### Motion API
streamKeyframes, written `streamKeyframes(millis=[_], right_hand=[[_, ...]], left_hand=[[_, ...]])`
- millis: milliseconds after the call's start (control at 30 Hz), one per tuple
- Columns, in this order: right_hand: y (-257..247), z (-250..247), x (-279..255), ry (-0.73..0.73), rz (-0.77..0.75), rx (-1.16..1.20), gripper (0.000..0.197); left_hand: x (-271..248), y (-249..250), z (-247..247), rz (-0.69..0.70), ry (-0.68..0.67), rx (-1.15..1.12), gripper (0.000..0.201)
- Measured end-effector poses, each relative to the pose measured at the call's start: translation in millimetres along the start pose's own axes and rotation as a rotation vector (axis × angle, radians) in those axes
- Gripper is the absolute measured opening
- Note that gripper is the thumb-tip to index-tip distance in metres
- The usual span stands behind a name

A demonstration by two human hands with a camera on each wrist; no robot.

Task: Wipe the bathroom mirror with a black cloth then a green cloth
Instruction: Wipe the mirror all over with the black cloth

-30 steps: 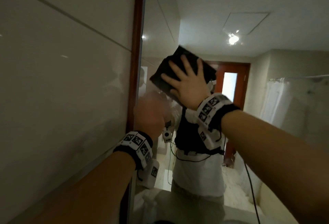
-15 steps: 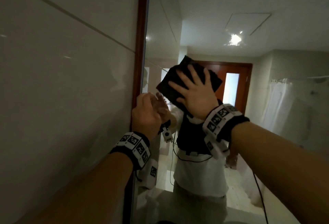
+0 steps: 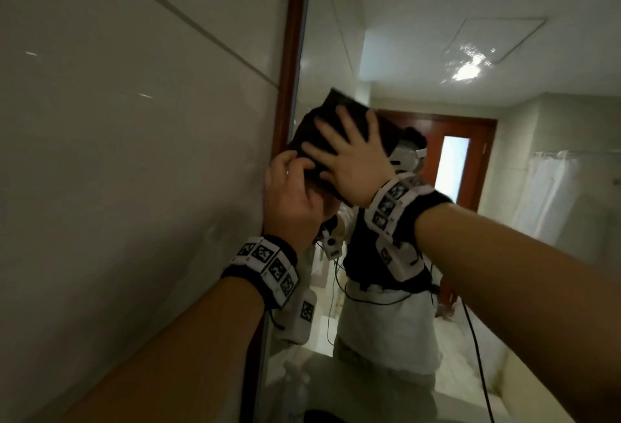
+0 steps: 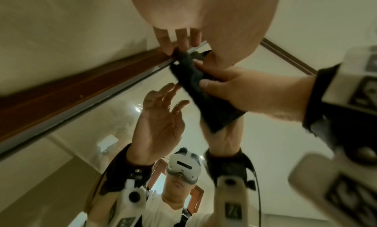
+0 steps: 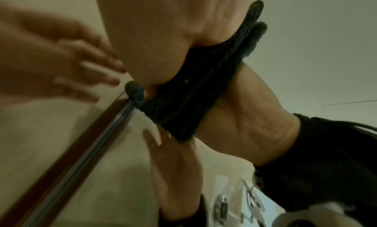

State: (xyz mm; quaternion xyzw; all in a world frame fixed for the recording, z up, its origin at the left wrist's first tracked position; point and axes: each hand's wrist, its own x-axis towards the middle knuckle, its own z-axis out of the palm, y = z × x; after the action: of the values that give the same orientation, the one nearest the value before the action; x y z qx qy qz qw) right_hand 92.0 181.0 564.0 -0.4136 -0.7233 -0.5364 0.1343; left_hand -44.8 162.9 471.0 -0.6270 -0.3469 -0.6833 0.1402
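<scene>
Glossy pale wall tiles [image 3: 134, 153] fill the near left of the head view, crossed by a thin grout line and ending at the dark red-brown wooden frame [image 3: 289, 62] of the bathroom mirror [image 3: 420, 36]. Nearest the camera, two bare forearms reach up, each with a black wristband carrying white blocks of printed markers. The left hand [image 3: 289, 194] is raised beside the frame, its fingers bent, the fingertips touching the lower left edge of the black cloth [image 3: 339, 110]; from the left wrist view those fingertips [image 4: 169, 41] meet the cloth's corner [image 4: 183, 59] right at the frame, though whether they pinch it or only touch it cannot be told. The right hand [image 3: 353, 167] lies flat with fingers spread wide, pressing the black cloth against the glass close to the mirror's left edge. In the right wrist view the knitted cloth [image 5: 195, 91] is sandwiched between the palm and its own reflection, one rolled corner against the frame. Farther back, the mirror reflects a person in a white shirt wearing a white headset, a red-brown door [image 3: 470, 160], a white shower curtain [image 3: 544, 194] and a ceiling light [image 3: 467, 69].
</scene>
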Motion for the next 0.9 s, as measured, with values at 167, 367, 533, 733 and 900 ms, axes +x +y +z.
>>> streamKeyframes(millis=[167, 367, 533, 733, 900], right_hand=[[-38.0, 21.0, -42.6, -0.082, -0.152, 0.069, 0.062], [-38.0, 24.7, -51.4, -0.013, -0.179, 0.182, 0.05], [-21.4, 25.9, -54.7, 0.074, -0.203, 0.319, 0.047], [6.7, 13.3, -67.3, 0.159, -0.033, 0.546, 0.041], [41.6, 6.9, -104.2, 0.226, 0.163, 0.439, 0.054]], left_hand=[[-6.5, 9.0, 4.7, 0.039, -0.041, 0.011, 0.033], [-21.5, 1.0, 13.1, 0.102, -0.005, -0.01, 0.026], [-17.8, -3.0, 14.1, -0.012, 0.029, -0.155, 0.036], [-22.5, -0.1, 16.9, -0.045, -0.181, 0.098, 0.046], [-18.6, 20.1, 21.7, -0.075, -0.422, 0.35, 0.074]])
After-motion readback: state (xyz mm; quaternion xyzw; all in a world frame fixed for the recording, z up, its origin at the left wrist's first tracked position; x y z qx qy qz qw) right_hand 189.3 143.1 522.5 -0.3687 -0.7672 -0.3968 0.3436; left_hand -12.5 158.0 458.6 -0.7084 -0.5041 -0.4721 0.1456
